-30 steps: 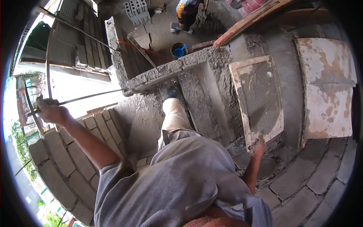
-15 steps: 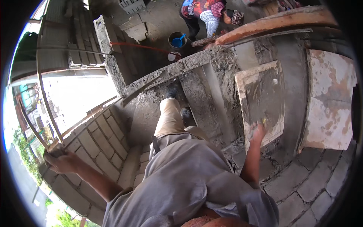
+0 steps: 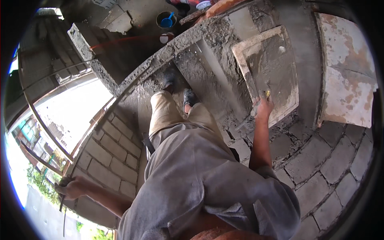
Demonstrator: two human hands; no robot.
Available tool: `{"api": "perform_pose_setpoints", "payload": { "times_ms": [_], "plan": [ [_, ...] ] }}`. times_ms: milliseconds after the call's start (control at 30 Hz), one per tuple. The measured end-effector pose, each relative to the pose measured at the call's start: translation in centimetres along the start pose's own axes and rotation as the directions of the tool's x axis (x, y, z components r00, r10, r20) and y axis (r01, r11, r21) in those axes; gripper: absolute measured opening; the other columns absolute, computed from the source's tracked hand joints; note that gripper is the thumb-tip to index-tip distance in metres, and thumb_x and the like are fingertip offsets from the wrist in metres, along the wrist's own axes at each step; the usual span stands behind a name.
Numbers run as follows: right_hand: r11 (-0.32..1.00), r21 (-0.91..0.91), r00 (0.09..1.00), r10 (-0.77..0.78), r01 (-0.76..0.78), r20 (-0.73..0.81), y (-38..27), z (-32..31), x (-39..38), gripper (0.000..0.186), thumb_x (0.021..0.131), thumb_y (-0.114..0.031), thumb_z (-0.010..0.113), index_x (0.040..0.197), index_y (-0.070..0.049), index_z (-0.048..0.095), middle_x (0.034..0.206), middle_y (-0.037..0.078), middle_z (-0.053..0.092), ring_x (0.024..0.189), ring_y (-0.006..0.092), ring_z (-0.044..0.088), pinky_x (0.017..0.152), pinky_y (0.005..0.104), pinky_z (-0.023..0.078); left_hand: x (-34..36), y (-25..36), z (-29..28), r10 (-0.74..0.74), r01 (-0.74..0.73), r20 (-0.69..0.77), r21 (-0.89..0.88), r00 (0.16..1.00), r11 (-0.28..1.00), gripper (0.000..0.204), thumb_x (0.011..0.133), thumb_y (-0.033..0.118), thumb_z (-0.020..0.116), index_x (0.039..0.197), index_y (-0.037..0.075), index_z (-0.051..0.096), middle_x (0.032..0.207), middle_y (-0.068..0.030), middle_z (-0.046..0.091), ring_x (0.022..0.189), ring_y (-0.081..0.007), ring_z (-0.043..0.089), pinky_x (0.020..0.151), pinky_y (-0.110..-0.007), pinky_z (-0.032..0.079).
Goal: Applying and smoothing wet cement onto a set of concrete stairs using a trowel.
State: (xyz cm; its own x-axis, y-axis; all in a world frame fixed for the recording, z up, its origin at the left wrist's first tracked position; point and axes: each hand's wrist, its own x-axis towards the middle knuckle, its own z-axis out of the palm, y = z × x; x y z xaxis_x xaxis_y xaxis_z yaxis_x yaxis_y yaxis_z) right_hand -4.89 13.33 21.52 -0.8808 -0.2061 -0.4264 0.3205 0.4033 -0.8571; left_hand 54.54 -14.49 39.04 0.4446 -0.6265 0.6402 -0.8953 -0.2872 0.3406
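Observation:
My right hand (image 3: 263, 107) is closed round a small hand tool with a yellow end (image 3: 267, 93); the rest of it is blurred. It is over the left edge of a wood-framed mortar board (image 3: 276, 64), whose middle is smeared with wet grey mortar. At far left, my left hand (image 3: 71, 188) curls its fingers at the outer end of the block wall (image 3: 106, 146), near a thin bent rod (image 3: 42, 114). What lies inside its fingers is dark and cannot be made out.
My dark shoes (image 3: 189, 97) stand on mortar-splashed ground beside a rough concrete ledge (image 3: 160, 60). Beyond it are a bucket with a blue dipper (image 3: 167, 22) and part of another person (image 3: 203, 5). A stained pale panel (image 3: 346, 68) is at right, above laid blocks (image 3: 308, 156).
The view has shifted, and the other person has mostly left it. My right hand has moved from the board's lower part to its left edge. My left hand stays by the wall's end.

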Motion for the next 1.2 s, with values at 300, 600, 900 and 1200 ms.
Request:
{"api": "perform_pose_setpoints", "payload": {
  "times_ms": [300, 600, 900, 1200],
  "plan": [
    [0.99, 0.13, 0.995, 0.039, -0.051, 0.09, 4.5, -7.3, 0.5, 0.019, 0.085, -0.017, 0.064, 0.09, -0.002, 0.056, 0.062, 0.003, 0.05, 0.047, 0.0127, 0.048, 0.044, 0.0273, 0.038, 0.9, -3.9, -0.6, 0.145, -0.128, 0.06, -0.223, 0.988, 0.966, 0.022, 0.087, 0.018, 0.047, 0.076, -0.001, 0.052, 0.062, -0.0041, 0.049, 0.053, -0.0167, 0.05, 0.044, -0.026, 0.039],
    [0.831, -0.524, 0.764, 0.458, -0.186, 0.455, 8.4, -14.3, -4.5, 0.028, 0.084, -0.03, 0.067, 0.098, -0.006, 0.061, 0.07, 0.001, 0.056, 0.056, 0.0078, 0.05, 0.05, 0.0252, 0.041, -16.9, -10.8, 3.6, -0.293, 0.403, 0.726, 0.024, 0.623, 0.915, 0.032, 0.091, 0.023, 0.05, 0.109, -0.003, 0.057, 0.095, -0.0148, 0.062, 0.08, -0.0211, 0.06, 0.066, -0.032, 0.051],
    [0.549, -0.832, 0.694, 0.568, 0.08, 0.442, 36.4, -12.5, -5.8, 0.033, 0.077, -0.025, 0.057, 0.101, -0.003, 0.058, 0.097, 0.024, 0.062, 0.095, 0.0428, 0.057, 0.079, 0.046, 0.045, -39.1, 8.2, 8.9, 0.197, -0.149, 0.935, -0.248, -0.295, 0.957, 0.043, 0.085, 0.025, 0.061, 0.121, 0.002, 0.056, 0.108, -0.0168, 0.065, 0.099, -0.0214, 0.063, 0.082, -0.034, 0.05],
    [0.302, -0.952, 0.637, 0.727, 0.039, 0.257, 47.5, -4.1, -4.0, 0.035, 0.078, -0.019, 0.05, 0.106, -0.001, 0.06, 0.104, 0.024, 0.063, 0.101, 0.04, 0.059, 0.087, 0.0469, 0.047, -42.0, 4.7, 15.5, 0.009, -0.221, 0.961, -0.073, -0.277, 0.973, 0.045, 0.085, 0.026, 0.057, 0.123, 0.001, 0.053, 0.101, -0.0141, 0.068, 0.094, -0.0231, 0.065, 0.083, -0.033, 0.049]
  ]
}}
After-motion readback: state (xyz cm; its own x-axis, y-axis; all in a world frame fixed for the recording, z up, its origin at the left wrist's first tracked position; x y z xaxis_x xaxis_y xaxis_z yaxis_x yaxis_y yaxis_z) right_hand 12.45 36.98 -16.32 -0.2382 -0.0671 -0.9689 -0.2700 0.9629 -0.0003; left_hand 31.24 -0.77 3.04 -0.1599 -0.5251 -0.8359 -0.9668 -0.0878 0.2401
